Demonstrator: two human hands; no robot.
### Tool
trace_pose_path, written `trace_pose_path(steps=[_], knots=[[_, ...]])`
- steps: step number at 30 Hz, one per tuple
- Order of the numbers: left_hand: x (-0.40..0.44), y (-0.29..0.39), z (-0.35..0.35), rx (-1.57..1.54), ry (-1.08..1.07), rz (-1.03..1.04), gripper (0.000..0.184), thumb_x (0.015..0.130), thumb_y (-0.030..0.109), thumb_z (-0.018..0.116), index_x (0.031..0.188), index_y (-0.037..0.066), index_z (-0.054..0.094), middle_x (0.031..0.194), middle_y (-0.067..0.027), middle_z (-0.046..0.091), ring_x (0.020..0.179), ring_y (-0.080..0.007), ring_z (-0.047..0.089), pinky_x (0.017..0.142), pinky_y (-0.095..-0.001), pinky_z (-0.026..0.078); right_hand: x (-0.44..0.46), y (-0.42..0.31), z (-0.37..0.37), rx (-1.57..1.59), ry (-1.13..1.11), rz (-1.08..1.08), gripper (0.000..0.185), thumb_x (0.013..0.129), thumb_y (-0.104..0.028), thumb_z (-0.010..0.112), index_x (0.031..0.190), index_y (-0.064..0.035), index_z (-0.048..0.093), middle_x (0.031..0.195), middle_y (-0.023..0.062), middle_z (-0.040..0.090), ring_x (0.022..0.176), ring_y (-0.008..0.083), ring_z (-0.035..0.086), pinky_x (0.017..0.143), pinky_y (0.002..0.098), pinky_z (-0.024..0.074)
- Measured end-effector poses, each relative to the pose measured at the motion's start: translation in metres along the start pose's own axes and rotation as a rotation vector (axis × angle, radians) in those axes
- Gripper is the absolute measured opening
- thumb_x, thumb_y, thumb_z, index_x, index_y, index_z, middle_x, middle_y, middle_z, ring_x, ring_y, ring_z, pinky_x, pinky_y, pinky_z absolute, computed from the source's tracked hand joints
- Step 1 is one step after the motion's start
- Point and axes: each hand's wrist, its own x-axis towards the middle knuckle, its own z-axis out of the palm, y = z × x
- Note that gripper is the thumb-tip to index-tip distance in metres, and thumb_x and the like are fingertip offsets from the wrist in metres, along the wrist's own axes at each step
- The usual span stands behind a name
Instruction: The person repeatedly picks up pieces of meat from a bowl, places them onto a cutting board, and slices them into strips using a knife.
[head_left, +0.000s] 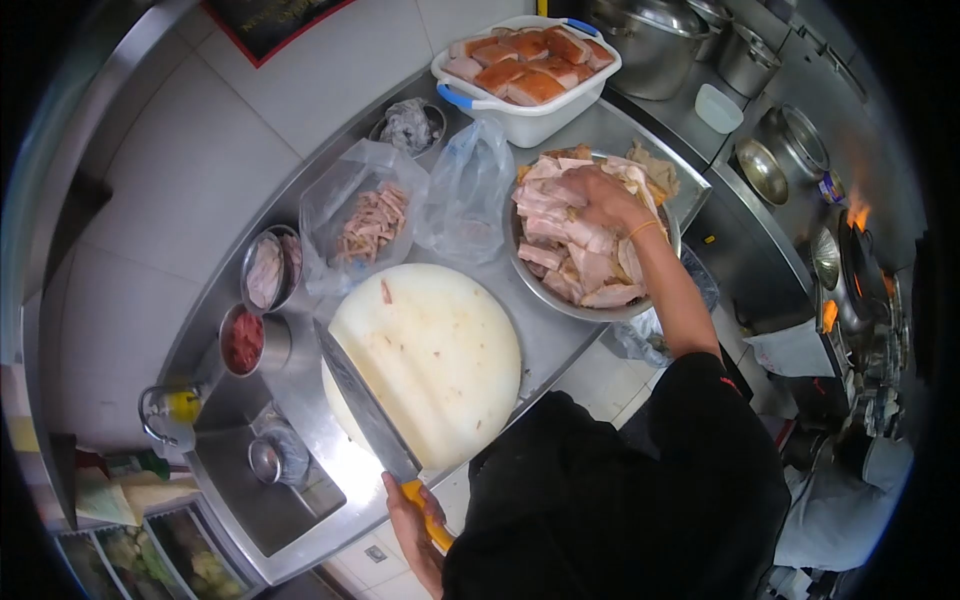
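Observation:
My left hand (412, 525) is closed round the yellow handle of a cleaver (370, 405), whose long, wide blade rests along the left side of a round white chopping board (450, 350). A few small meat scraps lie on the board. My right hand (603, 200) reaches into a large metal bowl (560, 306) heaped with slices of pale cooked pork (585, 262). Its fingers are curled down on the slices at the top of the heap, and the fingertips are partly hidden. Beyond the board, a clear plastic bag (325, 215) holds meat strips (374, 220).
A white tub (530, 122) of browned pork slabs stands behind the bowl. Left of the board are a pot of red meat (243, 340), another metal container (270, 268) and a sink (225, 470). Flames (858, 217) rise at a stove on the right.

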Motion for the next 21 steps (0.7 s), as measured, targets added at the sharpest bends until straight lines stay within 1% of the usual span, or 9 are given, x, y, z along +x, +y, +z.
trace_pose_path(steps=[1, 4, 7, 10, 13, 14, 17, 20, 21], knots=[[-0.003, -0.001, -0.001, 0.002, -0.011, 0.006, 0.070, 0.098, 0.078, 0.035, 0.079, 0.012, 0.049, 0.050, -0.0006, 0.039, 0.037, -0.0137, 0.038, 0.039, -0.0270, 0.033, 0.001, 0.008, 0.005, -0.022, 0.018, -0.017, 0.057, 0.073, -0.010, 0.074, 0.130, -0.0060, 0.068, 0.135, 0.0188, 0.063, 0.132, 0.0366, 0.054, 0.114, 0.0430, 0.0417], [-0.010, -0.005, -0.009, 0.028, -0.045, 0.041, 0.066, 0.106, 0.067, 0.027, 0.090, 0.007, 0.051, 0.054, -0.0008, 0.041, 0.041, -0.0136, 0.041, 0.041, -0.0279, 0.035, 0.007, 0.017, 0.010, -0.053, 0.083, -0.086, 0.049, 0.078, -0.009, 0.071, 0.127, -0.0023, 0.069, 0.128, 0.0196, 0.068, 0.122, 0.0388, 0.061, 0.107, 0.0425, 0.0480], [-0.010, -0.018, -0.023, -0.008, 0.016, 0.037, 0.067, 0.106, 0.067, 0.029, 0.086, 0.007, 0.051, 0.053, -0.0012, 0.041, 0.039, -0.0147, 0.041, 0.039, -0.0289, 0.034, 0.003, 0.006, 0.002, 0.083, 0.226, 0.111, 0.037, 0.082, -0.007, 0.064, 0.118, -0.0008, 0.071, 0.115, 0.0207, 0.071, 0.103, 0.0421, 0.067, 0.096, 0.0446, 0.0524], [-0.014, -0.025, -0.032, -0.047, 0.102, 0.063, 0.068, 0.106, 0.067, 0.031, 0.081, 0.006, 0.051, 0.051, -0.0022, 0.043, 0.038, -0.0151, 0.042, 0.038, -0.0289, 0.034, -0.001, -0.016, -0.005, 0.290, 0.358, 0.152, 0.031, 0.087, -0.006, 0.063, 0.116, 0.0016, 0.069, 0.106, 0.0141, 0.075, 0.090, 0.0319, 0.071, 0.084, 0.0391, 0.0555], [-0.023, -0.029, -0.045, 0.098, 0.073, 0.122, 0.072, 0.104, 0.069, 0.031, 0.076, 0.006, 0.051, 0.051, -0.0032, 0.045, 0.038, -0.0151, 0.043, 0.038, -0.0282, 0.035, -0.014, -0.073, 0.002, 0.874, 0.192, 0.157, 0.029, 0.094, -0.007, 0.063, 0.123, -0.0025, 0.066, 0.100, 0.0050, 0.073, 0.086, 0.0152, 0.068, 0.077, 0.0305, 0.0545], [-0.024, -0.032, -0.048, 0.114, 0.075, 0.129, 0.074, 0.104, 0.070, 0.033, 0.071, 0.006, 0.052, 0.051, -0.0031, 0.047, 0.038, -0.0145, 0.044, 0.038, -0.0281, 0.035, -0.020, -0.094, 0.009, 1.092, 0.005, 0.195, 0.031, 0.098, -0.010, 0.065, 0.129, -0.0055, 0.061, 0.099, -0.0001, 0.070, 0.085, 0.0050, 0.063, 0.072, 0.0250, 0.0532], [-0.025, -0.038, -0.051, 0.155, 0.084, 0.166, 0.072, 0.104, 0.067, 0.040, 0.070, 0.005, 0.052, 0.052, -0.0015, 0.046, 0.039, -0.0126, 0.043, 0.038, -0.0285, 0.034, -0.037, -0.163, 0.059, 1.314, -0.154, 0.068, 0.033, 0.097, -0.009, 0.068, 0.127, -0.0011, 0.061, 0.101, 0.0010, 0.069, 0.084, 0.0060, 0.064, 0.070, 0.0241, 0.0533], [-0.034, -0.039, -0.048, 0.170, 0.118, 0.162, 0.067, 0.104, 0.062, 0.047, 0.067, 0.007, 0.050, 0.054, 0.0006, 0.044, 0.043, -0.0103, 0.041, 0.040, -0.0293, 0.032, -0.064, -0.225, 0.115, 1.422, -0.404, 0.057, 0.036, 0.096, -0.011, 0.070, 0.128, 0.0005, 0.059, 0.104, 0.0014, 0.069, 0.086, 0.0077, 0.065, 0.072, 0.0254, 0.0534], [-0.032, -0.043, -0.051, 0.203, 0.119, 0.143, 0.066, 0.104, 0.061, 0.048, 0.067, 0.006, 0.051, 0.056, 0.0014, 0.045, 0.046, -0.0092, 0.040, 0.043, -0.0287, 0.032, -0.074, -0.236, 0.142, 1.364, -0.430, 0.054, 0.037, 0.095, -0.012, 0.071, 0.127, 0.0007, 0.060, 0.103, 0.0033, 0.070, 0.085, 0.0099, 0.066, 0.072, 0.0268, 0.0537]])
